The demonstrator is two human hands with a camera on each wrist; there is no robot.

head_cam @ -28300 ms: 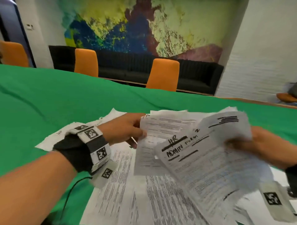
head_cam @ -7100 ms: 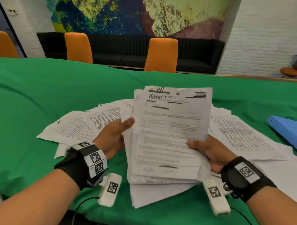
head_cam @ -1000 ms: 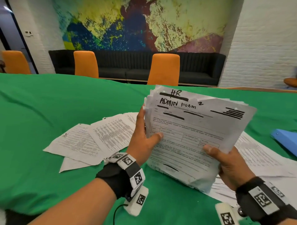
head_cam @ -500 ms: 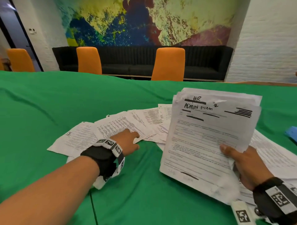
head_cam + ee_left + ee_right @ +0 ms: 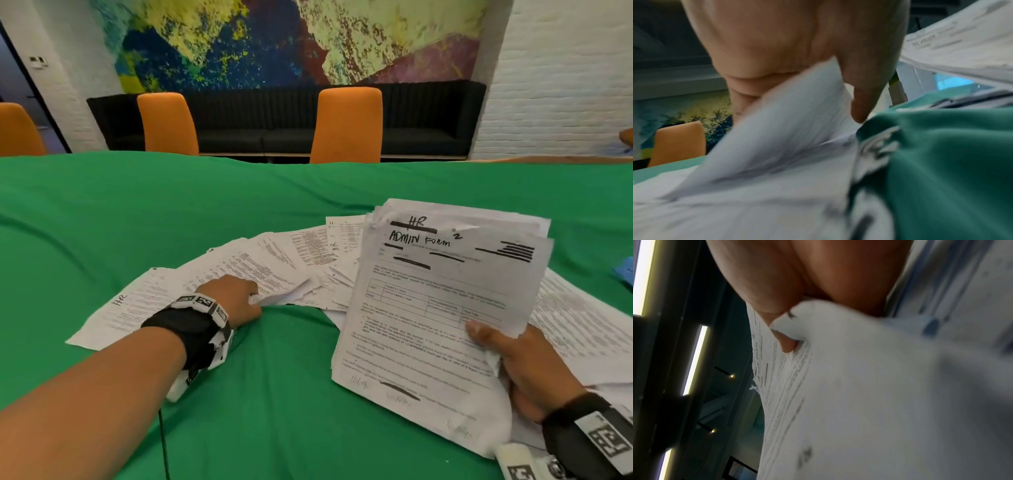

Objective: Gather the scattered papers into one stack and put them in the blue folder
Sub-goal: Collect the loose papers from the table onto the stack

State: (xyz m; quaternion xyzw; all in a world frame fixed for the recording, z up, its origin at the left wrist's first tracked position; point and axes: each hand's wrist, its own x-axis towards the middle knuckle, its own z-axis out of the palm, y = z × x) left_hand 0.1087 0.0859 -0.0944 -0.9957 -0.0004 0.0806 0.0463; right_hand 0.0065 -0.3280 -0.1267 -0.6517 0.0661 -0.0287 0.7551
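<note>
Now the left hand (image 5: 236, 301), which a moment ago steadied the stack, is down at centre left of the frame, its grip pinching the near edge of a loose sheet (image 5: 253, 270) on the green worktop (image 5: 102, 212); the left wrist view shows that sheet curling up under the thumb. So gathering resumes, with many papers left. At centre right, the right hand (image 5: 520, 363) alone grasps the stack (image 5: 442, 308), raised and tilted. The blue folder (image 5: 625, 274) peeks in at the right edge, untouched.
</note>
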